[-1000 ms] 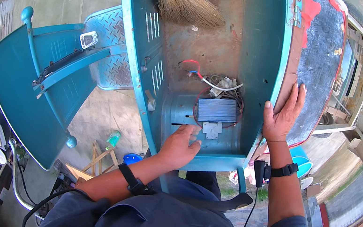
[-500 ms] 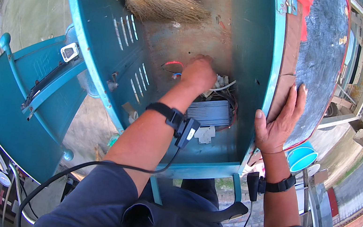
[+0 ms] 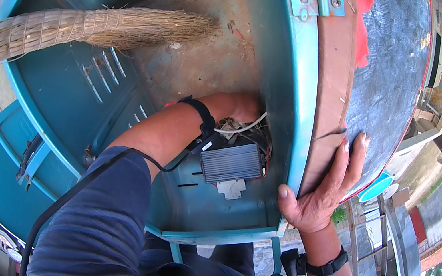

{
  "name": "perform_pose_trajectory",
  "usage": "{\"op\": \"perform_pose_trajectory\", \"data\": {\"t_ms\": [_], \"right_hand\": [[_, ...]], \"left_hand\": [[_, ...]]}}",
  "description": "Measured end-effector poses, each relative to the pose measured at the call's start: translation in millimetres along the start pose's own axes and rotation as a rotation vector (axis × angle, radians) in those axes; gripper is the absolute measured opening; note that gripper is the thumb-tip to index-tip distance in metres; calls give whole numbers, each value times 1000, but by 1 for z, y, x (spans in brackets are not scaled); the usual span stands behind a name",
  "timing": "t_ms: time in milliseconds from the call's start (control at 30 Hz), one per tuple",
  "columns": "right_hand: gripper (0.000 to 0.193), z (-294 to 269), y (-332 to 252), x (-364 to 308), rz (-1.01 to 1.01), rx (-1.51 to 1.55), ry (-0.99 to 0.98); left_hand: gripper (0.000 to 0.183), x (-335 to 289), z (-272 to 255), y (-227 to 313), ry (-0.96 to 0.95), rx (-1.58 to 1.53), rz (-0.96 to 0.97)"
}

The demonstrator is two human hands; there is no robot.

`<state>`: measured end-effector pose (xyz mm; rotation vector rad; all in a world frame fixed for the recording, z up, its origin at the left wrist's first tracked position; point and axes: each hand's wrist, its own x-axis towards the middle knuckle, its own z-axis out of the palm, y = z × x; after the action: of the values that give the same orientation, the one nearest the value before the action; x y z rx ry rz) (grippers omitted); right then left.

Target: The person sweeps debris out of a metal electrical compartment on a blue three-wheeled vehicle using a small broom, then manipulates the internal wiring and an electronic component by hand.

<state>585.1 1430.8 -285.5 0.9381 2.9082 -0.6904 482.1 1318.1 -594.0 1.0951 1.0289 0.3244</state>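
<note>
Outdoors, before an open teal metal box (image 3: 217,234) with rusty patches on its floor. Across its left wall, with bristles inside, a straw broom (image 3: 100,26). Near the front of the box, a grey finned unit (image 3: 232,163), with a white plate (image 3: 231,189) just beside it and a white cable (image 3: 239,131) behind it. Next to this cable, close to the right inner wall, the left hand (image 3: 246,107); cannot tell if with fingers apart or together, because hidden. On the dark panel (image 3: 391,67) at right, the right hand (image 3: 315,202), with fingers slightly apart and thumb spread widely.
</note>
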Motion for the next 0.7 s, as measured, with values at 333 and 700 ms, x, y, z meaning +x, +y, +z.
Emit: {"op": "perform_pose_trajectory", "data": {"t_ms": [333, 700], "right_hand": [[108, -3, 1, -3, 29, -33, -32], [104, -4, -2, 0, 21, -41, -58]], "left_hand": [[46, -13, -14, -8, -90, -91, 23], [45, -17, -10, -11, -20, -288, -74]]}}
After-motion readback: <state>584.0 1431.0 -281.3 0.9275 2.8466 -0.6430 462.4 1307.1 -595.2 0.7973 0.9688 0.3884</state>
